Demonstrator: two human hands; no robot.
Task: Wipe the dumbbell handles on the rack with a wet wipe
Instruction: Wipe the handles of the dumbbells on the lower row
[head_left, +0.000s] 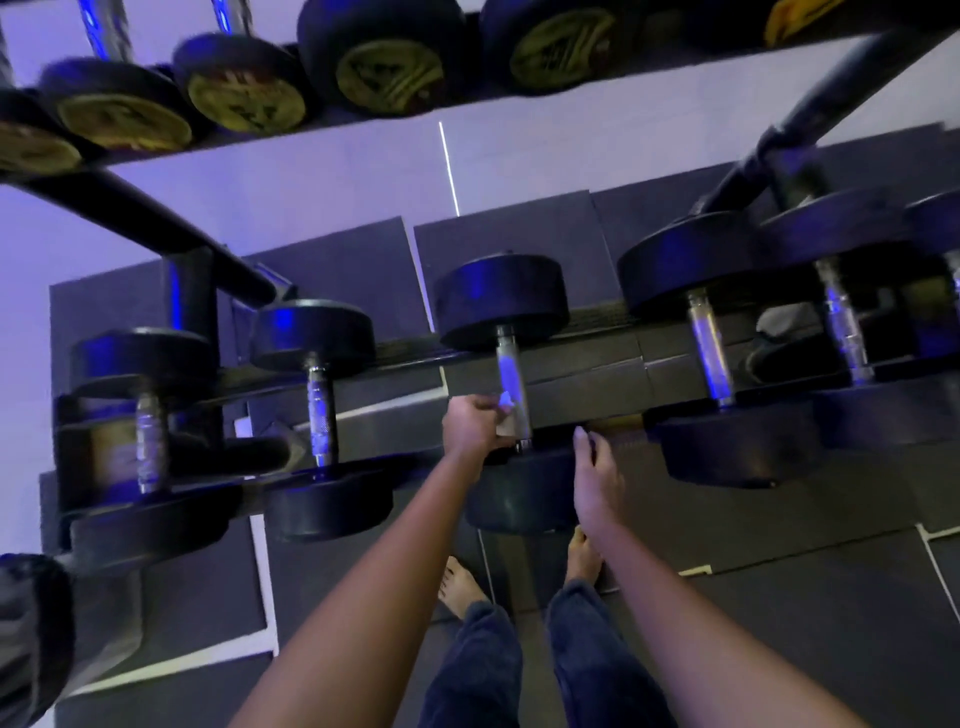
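**Q:** Where is the wet wipe (505, 401) located?

**A:** It is held in the left hand (475, 423). Only a small white patch is seen, pressed against the near part of the handle (511, 371) of the middle dumbbell (501, 304) on the lower tier of the rack (156, 218).

**Q:** How is the left hand configured?

**A:** The fingers are curled round the chrome handle from its left side, with the wipe pinched between them and the metal. The grip is applied just above the near head (519, 493) of that dumbbell.

**Q:** And the right hand (597, 470)?

**A:** Nothing is held. The fingers are loosely extended and kept together, and they are pointed towards the rack. The hand is placed at the right edge of the near head. Contact with the head cannot be confirmed.

**Q:** How is the dumbbell seated?

**A:** It is laid across the lower tier, with one black head towards the wall and the other towards the person. A smaller dumbbell (317, 405) is seated to its left and a larger one (709, 348) to its right. Both are well apart from the hands.

**Q:** What else is shown?

**A:** An upper tier is loaded with dumbbells with yellow end caps (389, 73). Bare feet (460, 584) are seen on dark floor mats (779, 597) below the rack.
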